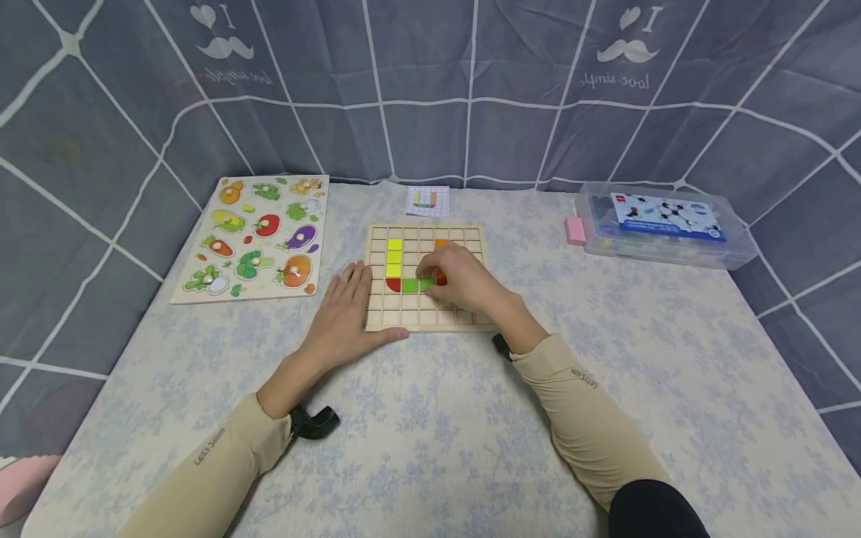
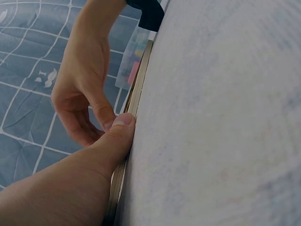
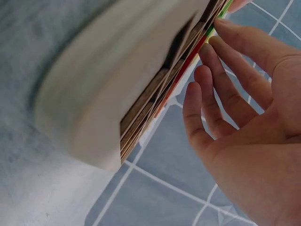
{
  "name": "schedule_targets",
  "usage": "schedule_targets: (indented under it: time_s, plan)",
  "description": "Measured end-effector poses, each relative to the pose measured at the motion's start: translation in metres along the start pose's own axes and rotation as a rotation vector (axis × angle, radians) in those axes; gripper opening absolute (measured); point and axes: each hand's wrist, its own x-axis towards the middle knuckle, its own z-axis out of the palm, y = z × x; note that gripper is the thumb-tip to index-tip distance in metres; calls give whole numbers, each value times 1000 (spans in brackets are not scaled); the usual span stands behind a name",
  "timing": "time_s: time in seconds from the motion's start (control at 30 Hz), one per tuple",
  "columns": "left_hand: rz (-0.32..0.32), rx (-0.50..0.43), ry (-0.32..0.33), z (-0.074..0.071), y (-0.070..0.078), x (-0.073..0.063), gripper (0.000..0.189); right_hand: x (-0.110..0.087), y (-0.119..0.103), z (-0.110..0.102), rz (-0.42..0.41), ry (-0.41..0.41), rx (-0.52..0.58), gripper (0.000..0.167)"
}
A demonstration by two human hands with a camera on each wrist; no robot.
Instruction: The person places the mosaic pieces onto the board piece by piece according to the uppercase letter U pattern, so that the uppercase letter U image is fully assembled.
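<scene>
A wooden grid board (image 1: 430, 317) lies on the table. Set in it are a column of yellow square tiles (image 1: 394, 258), a red rounded tile (image 1: 393, 285) and a green square tile (image 1: 409, 285). My right hand (image 1: 464, 280) reaches over the board, thumb and index fingertip pinching another green square tile (image 1: 427, 284) low on the grid. It partly covers orange tiles (image 1: 440, 243) and a red tile (image 1: 441, 277). My left hand (image 1: 343, 317) rests flat against the board's left edge, its thumb along the front edge, as the left wrist view also shows.
Behind the board lies a small pattern card (image 1: 427, 202). A vegetable puzzle board (image 1: 255, 239) is at the left. On the right stand a pink block (image 1: 575, 231) and a clear plastic box (image 1: 666, 224) with a blue label. A grey curtain hangs behind.
</scene>
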Motion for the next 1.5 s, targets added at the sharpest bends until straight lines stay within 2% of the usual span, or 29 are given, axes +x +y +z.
schedule_targets:
  time_s: [0.23, 0.47, 0.57, 0.73, 0.87, 1.1, 1.23, 1.37, 1.5]
  plan:
    - [4, 7, -3, 0, 1, 1, 129, -2, -2, 2, 3, -29, -17, 28]
    - [4, 13, -10, 1, 2, 2, 129, -3, -3, 5, -56, -34, -34, 32]
    - [6, 15, -7, 2, 1, 3, 129, -3, -3, 5, -71, -9, -36, 29]
    - [9, 14, -5, 3, 2, 3, 129, -3, -2, 6, -94, -1, 2, 12]
    - [11, 13, -6, 3, 3, 3, 129, -4, -2, 5, -99, -22, 0, 12]
    - [8, 12, -19, 3, 5, 4, 128, -5, -2, 5, -73, -6, -53, 24]
    - [8, 25, -16, 1, 3, 4, 129, -2, -6, 7, -53, 37, -114, 32]
    - [2, 33, -8, -1, 1, 4, 130, 3, -10, 9, -29, 81, -167, 36]
    - [2, 29, -7, -1, 0, 3, 130, 4, -11, 12, 2, 89, -188, 35]
